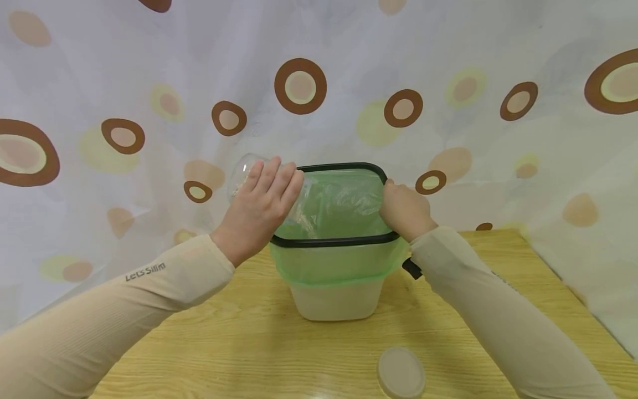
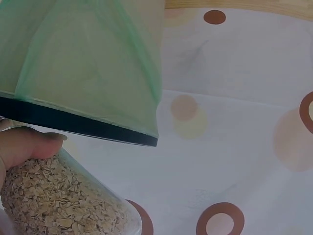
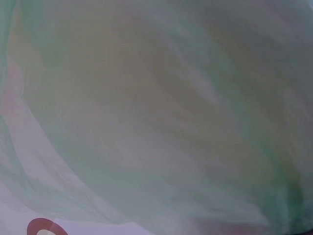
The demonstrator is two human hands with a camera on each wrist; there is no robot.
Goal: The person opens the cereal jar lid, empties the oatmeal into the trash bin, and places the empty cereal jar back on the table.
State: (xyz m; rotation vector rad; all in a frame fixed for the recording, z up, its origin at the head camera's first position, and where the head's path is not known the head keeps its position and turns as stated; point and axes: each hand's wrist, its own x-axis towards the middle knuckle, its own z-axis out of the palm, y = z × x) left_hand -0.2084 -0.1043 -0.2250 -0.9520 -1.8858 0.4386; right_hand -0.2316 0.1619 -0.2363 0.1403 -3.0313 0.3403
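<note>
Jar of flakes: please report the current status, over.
Left hand holds jar tilted over open bin. Right hand grips black rim. Flakes visible inside jar. Round lid lies apart; nothing visibly blocking.

The long cream-coloured cloth sleeve (image 1: 144, 305) on the person's left arm has small dark letters (image 1: 145, 272) near the wrist. They are a bit blurry, but they look like "LetsSlim". The long cream-coloured cloth sleeve (image 1: 490, 316) on the right arm has a thin dark mark (image 1: 505, 281) too, but it is too small and slanted to read.
</note>
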